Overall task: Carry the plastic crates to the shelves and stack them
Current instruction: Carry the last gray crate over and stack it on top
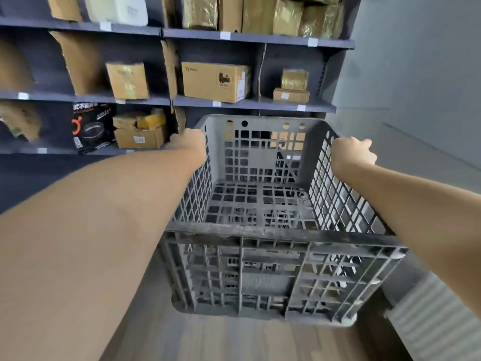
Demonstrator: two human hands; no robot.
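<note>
Shelves [125, 99] of cardboard boxes [216, 80] stand at left and behind. Left hand [188, 143] grips the left rim of the empty grey crate [260, 230], right hand [352, 155] the right rim, fingers clenched over each edge. Opposite holds probably keep it level, off the floor [208, 340], near the shelves.

My left hand [188, 142], my right hand [351, 153]: both bare. My left forearm [91, 230] is bare from wrist to frame edge, broad, fills 8 o'clock corner. My right forearm [416, 204] is bare, slimmer, at 4 o'clock. My fingers [365, 145] show only partly; knuckles and backs of hands show.
</note>
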